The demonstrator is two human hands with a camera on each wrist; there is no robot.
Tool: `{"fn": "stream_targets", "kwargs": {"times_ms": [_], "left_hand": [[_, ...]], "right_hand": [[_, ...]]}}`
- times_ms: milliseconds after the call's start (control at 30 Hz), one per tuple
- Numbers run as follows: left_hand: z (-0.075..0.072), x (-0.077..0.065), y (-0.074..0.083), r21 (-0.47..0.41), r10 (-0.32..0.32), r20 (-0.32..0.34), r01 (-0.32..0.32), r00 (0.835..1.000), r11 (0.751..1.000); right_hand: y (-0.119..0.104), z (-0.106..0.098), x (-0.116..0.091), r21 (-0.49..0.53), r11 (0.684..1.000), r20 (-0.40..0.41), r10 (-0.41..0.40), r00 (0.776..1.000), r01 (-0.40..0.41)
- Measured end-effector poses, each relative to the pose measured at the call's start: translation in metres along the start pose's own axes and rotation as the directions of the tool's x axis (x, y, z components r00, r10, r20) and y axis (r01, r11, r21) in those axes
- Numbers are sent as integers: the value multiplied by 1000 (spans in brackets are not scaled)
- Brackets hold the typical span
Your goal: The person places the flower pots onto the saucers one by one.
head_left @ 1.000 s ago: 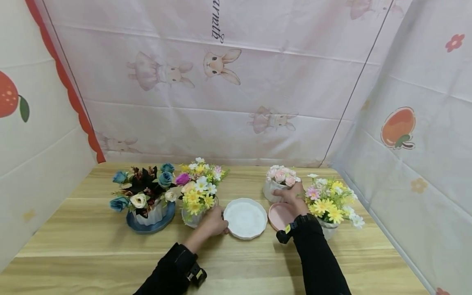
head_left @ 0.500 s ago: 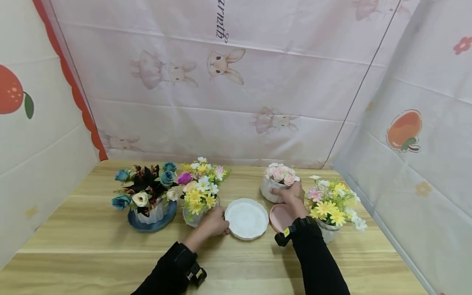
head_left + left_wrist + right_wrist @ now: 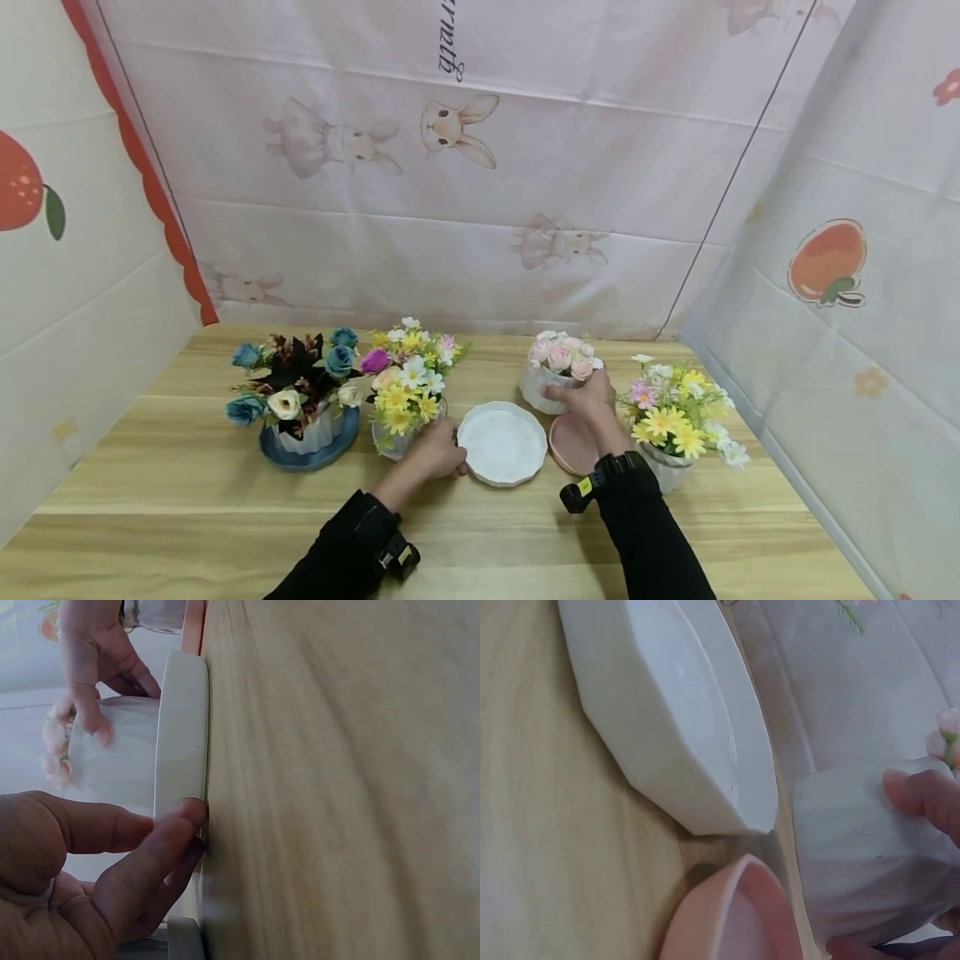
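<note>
My left hand (image 3: 433, 452) pinches the near-left rim of a white many-sided saucer (image 3: 502, 444); the left wrist view shows thumb and fingers on that saucer's edge (image 3: 181, 735). In my right hand (image 3: 592, 402) is a white faceted flowerpot (image 3: 542, 388) with pale pink flowers (image 3: 562, 356), gripped round its side. The pot is upright, behind and right of the saucer; whether its base touches the table cannot be told. A small pink saucer (image 3: 573, 444) lies beneath my right wrist, partly covered, and its rim (image 3: 705, 919) shows beside the white saucer in the right wrist view.
On the left, a pot of blue and cream roses (image 3: 303, 392) stands on a blue saucer (image 3: 300, 459). A pot of mixed flowers (image 3: 405, 383) stands beside my left hand. Right of my right forearm is a pot of yellow daisies (image 3: 675, 417). A fabric wall (image 3: 420, 275) rises behind the table.
My right hand has moved slightly left with the pink-flowered pot, bringing it closer to the white saucer. The left hand stays at the saucer's rim. The head view has shifted slightly.
</note>
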State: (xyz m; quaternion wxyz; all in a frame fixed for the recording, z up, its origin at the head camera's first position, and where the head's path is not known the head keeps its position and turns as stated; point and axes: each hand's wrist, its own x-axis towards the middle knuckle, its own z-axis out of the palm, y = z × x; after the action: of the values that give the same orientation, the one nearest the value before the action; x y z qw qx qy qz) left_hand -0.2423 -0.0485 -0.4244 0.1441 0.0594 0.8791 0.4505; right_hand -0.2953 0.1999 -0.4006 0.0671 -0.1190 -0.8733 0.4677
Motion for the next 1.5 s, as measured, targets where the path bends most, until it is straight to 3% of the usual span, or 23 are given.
{"fn": "stream_targets", "kwargs": {"times_ms": [300, 533, 867, 1500], "left_hand": [[-1, 0, -1, -10, -5, -15, 5, 1000, 1000], [0, -1, 1, -8, 7, -16, -7, 1000, 1000], [1, -1, 0, 0, 40, -38, -40, 998, 999], [0, 0, -3, -8, 38, -31, -38, 999, 999]], "right_hand": [[-9, 3, -21, 157, 980, 119, -138, 983, 118], [-14, 6, -39, 102, 973, 166, -221, 961, 206], [-17, 13, -57, 124, 947, 188, -317, 930, 298], [-8, 27, -71, 99, 941, 211, -336, 918, 322]]}}
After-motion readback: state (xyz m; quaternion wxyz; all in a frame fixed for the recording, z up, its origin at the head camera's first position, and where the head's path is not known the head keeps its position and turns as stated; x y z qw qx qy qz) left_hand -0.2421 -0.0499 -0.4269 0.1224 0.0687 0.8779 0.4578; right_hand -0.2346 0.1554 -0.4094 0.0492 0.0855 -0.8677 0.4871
